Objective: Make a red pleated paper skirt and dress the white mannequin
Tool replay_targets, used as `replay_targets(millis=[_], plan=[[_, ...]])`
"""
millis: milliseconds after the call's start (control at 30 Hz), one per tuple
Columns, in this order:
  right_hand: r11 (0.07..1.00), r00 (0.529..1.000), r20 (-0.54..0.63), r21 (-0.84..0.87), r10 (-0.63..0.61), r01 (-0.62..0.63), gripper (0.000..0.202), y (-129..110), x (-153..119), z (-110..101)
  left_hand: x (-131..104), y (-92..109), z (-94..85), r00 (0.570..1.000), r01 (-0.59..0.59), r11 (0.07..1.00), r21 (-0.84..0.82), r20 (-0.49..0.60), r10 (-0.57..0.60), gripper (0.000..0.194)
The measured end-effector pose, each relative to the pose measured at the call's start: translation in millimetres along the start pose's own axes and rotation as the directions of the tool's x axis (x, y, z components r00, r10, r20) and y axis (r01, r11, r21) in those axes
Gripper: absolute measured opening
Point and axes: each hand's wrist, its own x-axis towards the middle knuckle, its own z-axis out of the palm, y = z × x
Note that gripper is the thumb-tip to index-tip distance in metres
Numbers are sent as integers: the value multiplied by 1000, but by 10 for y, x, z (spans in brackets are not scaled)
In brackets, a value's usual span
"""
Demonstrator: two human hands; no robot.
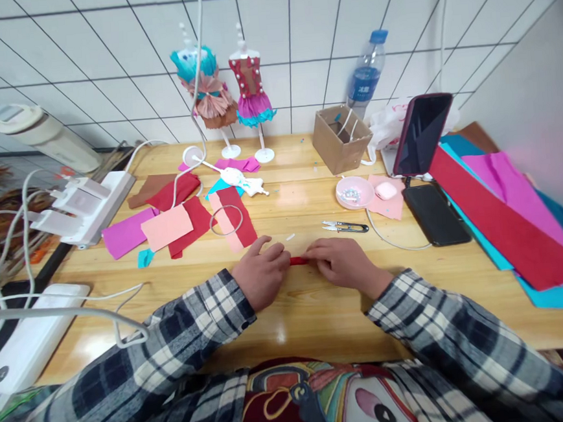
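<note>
A narrow red strip (298, 260) lies at the middle of the wooden table, stretched between my two hands. Its left end is under the closed fingers of my left hand (263, 271). The fingertips of my right hand (341, 265) pinch the other end. Just above the strip is a small white piece (290, 237). Thread snips (345, 226) rest up and right of my right hand. Beyond my left hand, a metal ring (226, 220) lies over pink and red crepe paper (243, 217).
Two dressed mannequins (207, 90) (254, 89), a cardboard box (340, 141) and a bottle (365, 77) stand at the back. Right are a bead bowl (355, 193), phones (436, 215) and coloured sheets (511, 219). Cables and a power strip (101, 209) occupy the left.
</note>
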Motion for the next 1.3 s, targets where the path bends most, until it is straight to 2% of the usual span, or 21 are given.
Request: replay_targets(millis=[67,133,267,333,400,467,533,633,700,800,867,967,1033,1133,1233,1300], plan=[[992,991,-65,66,115,-111,34,-60,41,-17,33,29,-24,1000,8,1000,15,19,-8,14],[983,980,-88,59,179,-175,23,-122,91,-18,51,49,-40,1000,18,1000,20,23,-19,14],[968,967,-37,-22,251,-252,9,-180,174,17,15,38,-31,998,57,998,1,-21,-57,19],[969,970,-10,-27,244,-244,5,-179,191,33,-28,-5,-14,989,136,987,-82,-52,-140,20],[977,977,-3,-14,211,-211,4,-178,189,41,-64,-67,2,951,274,934,-231,-80,-298,28],[986,986,-24,-19,163,-164,6,-186,173,46,-76,-126,10,894,385,840,-382,-72,-442,44],[992,994,-62,-79,95,-100,10,-197,146,52,-62,-165,7,867,444,781,-439,-9,-497,51],[974,997,-69,-224,-26,10,18,-206,101,54,-11,-169,-16,870,478,785,-394,90,-485,39],[954,996,-43,-294,-78,62,19,-206,78,45,20,-150,-37,883,461,802,-380,107,-457,31],[936,995,-35,-343,-93,76,19,-208,61,21,33,-121,-60,908,408,836,-366,64,-415,20],[939,996,-35,-337,-83,66,19,-212,54,10,17,-116,-68,902,409,849,-336,6,-432,23],[975,998,-63,-224,-29,15,18,-209,35,12,-26,-138,-74,884,431,847,-312,-43,-466,37],[993,992,-114,-102,46,-58,23,-192,15,14,-42,-160,-80,891,425,848,-318,-18,-453,34],[988,975,-162,23,155,-153,29,-163,-14,4,-8,-173,-89,907,411,841,-352,68,-415,29],[968,961,-118,50,249,-245,14,-165,-27,-12,95,-143,-89,914,405,840,-361,184,-361,28],[954,951,-75,16,301,-301,16,-189,-27,-13,173,-107,-82,905,414,850,-326,249,-345,25]])
